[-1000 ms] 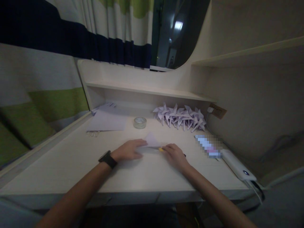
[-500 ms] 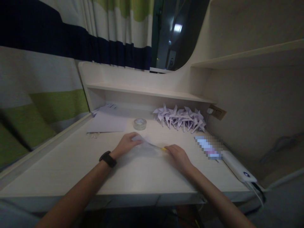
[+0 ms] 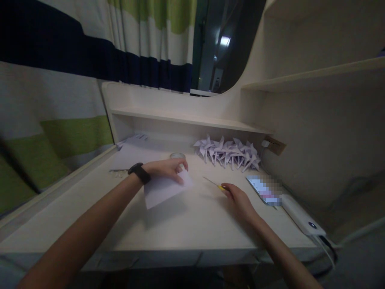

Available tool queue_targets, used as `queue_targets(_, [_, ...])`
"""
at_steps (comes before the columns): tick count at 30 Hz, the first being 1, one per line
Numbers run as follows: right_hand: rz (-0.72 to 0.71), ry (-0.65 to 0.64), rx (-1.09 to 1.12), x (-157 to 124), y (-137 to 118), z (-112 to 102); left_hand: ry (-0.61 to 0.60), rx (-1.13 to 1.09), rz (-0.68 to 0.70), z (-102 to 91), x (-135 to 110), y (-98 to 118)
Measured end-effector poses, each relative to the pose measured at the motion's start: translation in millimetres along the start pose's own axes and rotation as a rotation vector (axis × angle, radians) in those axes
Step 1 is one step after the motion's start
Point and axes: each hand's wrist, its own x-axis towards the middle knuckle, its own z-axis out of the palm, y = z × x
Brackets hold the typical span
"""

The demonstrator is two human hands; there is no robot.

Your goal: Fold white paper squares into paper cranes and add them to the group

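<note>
My left hand (image 3: 168, 169), with a dark watch on its wrist, pinches a white paper sheet (image 3: 164, 194) near its upper right corner. The sheet is tilted and casts a shadow on the desk. To the right, my right hand (image 3: 237, 196) is closed around yellow-handled scissors (image 3: 221, 187). Their thin blades point up and left, apart from the paper. Behind my left hand sits a clear tape roll (image 3: 177, 155), its lower part hidden.
A paper stack (image 3: 132, 152) lies at the left rear of the desk (image 3: 186, 228). Several paper pinwheels (image 3: 228, 151) are heaped at the right rear. A phone (image 3: 263, 190) with a blurred screen lies by a white power strip (image 3: 300, 214) along the right side.
My left hand has turned over with the paper, which now hangs lower left and shows its face. My right hand has drawn the scissors away to the right, off the paper.
</note>
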Motion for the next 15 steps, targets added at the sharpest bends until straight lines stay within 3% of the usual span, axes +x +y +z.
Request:
queue_targets(2, [-0.07,-0.041,-0.007,-1,0,3,-0.218,0.147,0.02,14.6,12,-7])
queue_targets(4, [-0.111,-0.09,-0.019,-2,-1,6,-0.279,0.273,0.045,34.1,18,-16])
queue_targets(6, [-0.133,-0.12,-0.026,-4,-1,10,-0.202,0.349,0.08,54.4,15,-25])
queue_targets(10, [-0.164,-0.142,-0.054,-4,-2,16,0.147,0.55,0.023,89.7,-9,-37])
queue_targets(15, [-0.165,-0.164,-0.099,-6,-5,15,0.244,0.656,0.037,118.7,-38,-42])
